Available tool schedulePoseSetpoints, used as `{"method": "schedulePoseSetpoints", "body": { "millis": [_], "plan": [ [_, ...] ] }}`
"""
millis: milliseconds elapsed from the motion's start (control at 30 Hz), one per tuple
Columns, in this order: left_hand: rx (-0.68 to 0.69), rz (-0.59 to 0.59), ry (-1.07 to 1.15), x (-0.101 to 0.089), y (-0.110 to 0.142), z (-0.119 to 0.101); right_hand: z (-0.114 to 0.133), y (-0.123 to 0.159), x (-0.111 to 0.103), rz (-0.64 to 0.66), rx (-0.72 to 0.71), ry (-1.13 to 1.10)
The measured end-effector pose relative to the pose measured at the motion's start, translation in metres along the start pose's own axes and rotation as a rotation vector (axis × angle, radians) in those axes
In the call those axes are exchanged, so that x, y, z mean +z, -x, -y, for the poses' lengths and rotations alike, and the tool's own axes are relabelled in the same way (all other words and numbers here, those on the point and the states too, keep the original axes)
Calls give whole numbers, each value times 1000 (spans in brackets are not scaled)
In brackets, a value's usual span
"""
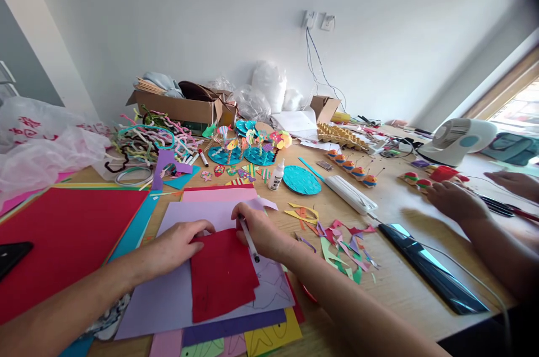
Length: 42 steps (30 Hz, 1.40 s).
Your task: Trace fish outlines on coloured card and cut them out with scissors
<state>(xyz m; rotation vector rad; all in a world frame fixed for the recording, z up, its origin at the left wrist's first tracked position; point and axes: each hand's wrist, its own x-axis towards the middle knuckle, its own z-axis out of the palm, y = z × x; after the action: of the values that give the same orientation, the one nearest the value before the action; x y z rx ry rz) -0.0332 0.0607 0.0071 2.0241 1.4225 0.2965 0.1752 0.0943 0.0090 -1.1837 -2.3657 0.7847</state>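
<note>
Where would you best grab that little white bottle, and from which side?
The white bottle stands upright, so probably best around its labelled body, below the narrow nozzle. Come from the near side: bare tabletop lies in front, while the blue disc sits close on its right.

Taken clockwise from the red piece point(225, 278), itself matt paper with a ragged edge on a smooth matt lilac sheet point(147, 289), the pen point(251, 242) at one o'clock shows a smooth plastic-looking barrel. The turquoise disc point(302, 179) beyond it appears rough and ridged; the black slab point(433, 267) at three is glossy, on smooth pale wood tabletop point(404, 312). At ten, the bag point(50, 146) is crinkled, translucent plastic.
</note>
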Motion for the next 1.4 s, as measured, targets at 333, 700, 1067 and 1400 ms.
{"method": "schedulePoseSetpoints", "body": {
  "millis": [333,700,1067,1400],
  "plan": [
    [-70,15,123,11,-9,5,-10,-36,0,-62,-61,-11],
    [25,-50,-132,-1,-12,6,31,11,-15,-43,-67,-259],
    [149,-100,-309,-4,8,2,20,21,19,-70,46,-409],
    [193,-111,-260,19,43,16,15,17,31,-52,68,-515]
  ]
}}
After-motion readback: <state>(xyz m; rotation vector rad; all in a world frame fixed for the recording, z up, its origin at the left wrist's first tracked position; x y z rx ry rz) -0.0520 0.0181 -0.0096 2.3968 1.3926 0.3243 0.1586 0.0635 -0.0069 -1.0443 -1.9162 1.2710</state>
